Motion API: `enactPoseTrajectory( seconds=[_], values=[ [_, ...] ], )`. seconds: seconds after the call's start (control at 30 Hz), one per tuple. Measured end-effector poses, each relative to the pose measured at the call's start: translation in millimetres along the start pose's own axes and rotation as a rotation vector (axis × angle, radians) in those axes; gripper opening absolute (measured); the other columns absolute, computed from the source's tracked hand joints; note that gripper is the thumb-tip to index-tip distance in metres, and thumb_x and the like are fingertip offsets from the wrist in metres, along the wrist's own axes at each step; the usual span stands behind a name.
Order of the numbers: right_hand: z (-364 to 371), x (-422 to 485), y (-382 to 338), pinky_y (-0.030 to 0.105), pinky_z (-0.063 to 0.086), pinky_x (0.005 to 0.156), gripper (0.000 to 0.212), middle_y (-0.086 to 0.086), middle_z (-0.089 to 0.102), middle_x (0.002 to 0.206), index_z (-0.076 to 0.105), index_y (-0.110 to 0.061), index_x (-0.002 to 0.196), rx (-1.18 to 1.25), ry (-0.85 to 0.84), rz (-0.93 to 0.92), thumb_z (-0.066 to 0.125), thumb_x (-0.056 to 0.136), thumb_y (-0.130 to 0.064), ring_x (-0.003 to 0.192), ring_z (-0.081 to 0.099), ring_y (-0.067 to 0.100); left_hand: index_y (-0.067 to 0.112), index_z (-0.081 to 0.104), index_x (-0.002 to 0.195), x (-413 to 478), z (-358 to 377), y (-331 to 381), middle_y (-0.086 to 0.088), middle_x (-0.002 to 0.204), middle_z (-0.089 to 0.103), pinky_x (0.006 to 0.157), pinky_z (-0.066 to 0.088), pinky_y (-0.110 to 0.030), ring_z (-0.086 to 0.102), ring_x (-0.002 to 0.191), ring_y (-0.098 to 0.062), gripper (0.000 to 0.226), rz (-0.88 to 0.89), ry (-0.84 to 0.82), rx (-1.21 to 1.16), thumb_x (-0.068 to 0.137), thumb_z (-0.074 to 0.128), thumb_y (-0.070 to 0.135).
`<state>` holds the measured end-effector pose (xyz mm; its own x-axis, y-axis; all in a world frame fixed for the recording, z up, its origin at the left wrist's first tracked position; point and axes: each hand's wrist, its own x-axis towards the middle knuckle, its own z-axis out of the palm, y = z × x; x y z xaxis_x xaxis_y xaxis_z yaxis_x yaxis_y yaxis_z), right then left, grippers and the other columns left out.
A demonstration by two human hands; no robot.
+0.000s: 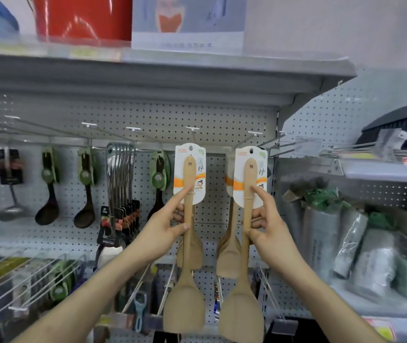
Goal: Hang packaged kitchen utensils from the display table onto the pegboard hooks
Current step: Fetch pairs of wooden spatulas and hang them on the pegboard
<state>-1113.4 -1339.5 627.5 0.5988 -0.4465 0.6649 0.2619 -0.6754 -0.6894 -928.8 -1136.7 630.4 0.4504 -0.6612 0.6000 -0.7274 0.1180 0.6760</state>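
Two packaged wooden spatulas are held up in front of the grey pegboard [162,120]. My left hand [166,222] grips the handle of the left spatula [188,243], index finger stretched up onto its white card. My right hand [265,226] grips the right spatula [245,256] the same way. The left card's hole sits just under a hook [192,131]; the right card's hole lies near another hook [252,136]. Whether either card is on its hook I cannot tell. More wooden spatulas [229,251] hang behind them.
Dark ladles [48,191], a metal ladle [11,186] and a bunch of steel utensils [120,184] hang to the left. A shelf [172,70] with a red bucket [83,18] juts out overhead. Wire hooks stick out below left. Wrapped goods [346,233] fill the right shelf.
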Motion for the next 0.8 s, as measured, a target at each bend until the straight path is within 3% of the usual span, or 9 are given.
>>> enactPoseTrajectory(
  seconds=[0.1, 0.33, 0.63, 0.8],
  values=[
    [2, 7, 5, 0.035, 0.063, 0.084, 0.102, 0.005, 0.065, 0.099, 0.034, -0.062, 0.151, 0.000, -0.007, 0.010, 0.057, 0.090, 0.016, 0.090, 0.071, 0.020, 0.071, 0.030, 0.153, 6, -1, -6, 0.001, 0.116, 0.058, 0.096, 0.061, -0.043, 0.065, 0.106, -0.026, 0.093, 0.004, -0.005, 0.010, 0.104, 0.062, -0.001],
    [7, 14, 19, 0.045, 0.064, 0.086, 0.104, 0.004, 0.067, 0.099, 0.034, -0.065, 0.150, -0.006, 0.002, 0.027, 0.057, 0.091, 0.016, 0.091, 0.072, 0.024, 0.072, 0.030, 0.152, 20, 1, -19, 0.000, 0.116, 0.057, 0.099, 0.060, -0.044, 0.064, 0.106, -0.024, 0.093, 0.010, 0.001, 0.013, 0.103, 0.063, 0.000],
    [8, 20, 35, 0.045, 0.064, 0.085, 0.105, 0.003, 0.068, 0.099, 0.034, -0.066, 0.150, -0.022, 0.024, -0.011, 0.057, 0.089, 0.016, 0.089, 0.069, 0.024, 0.071, 0.029, 0.153, 40, 6, -38, 0.004, 0.115, 0.059, 0.104, 0.056, -0.040, 0.064, 0.106, -0.014, 0.092, 0.014, 0.007, 0.021, 0.103, 0.065, 0.002],
    [11, 17, 45, 0.034, 0.062, 0.083, 0.104, -0.011, 0.066, 0.097, 0.036, -0.071, 0.147, -0.008, 0.006, -0.012, 0.057, 0.090, 0.014, 0.089, 0.068, 0.017, 0.070, 0.029, 0.154, 48, 6, -47, 0.013, 0.110, 0.061, 0.106, 0.054, -0.040, 0.065, 0.107, -0.013, 0.092, 0.025, -0.005, 0.031, 0.103, 0.065, 0.002]
  ],
)
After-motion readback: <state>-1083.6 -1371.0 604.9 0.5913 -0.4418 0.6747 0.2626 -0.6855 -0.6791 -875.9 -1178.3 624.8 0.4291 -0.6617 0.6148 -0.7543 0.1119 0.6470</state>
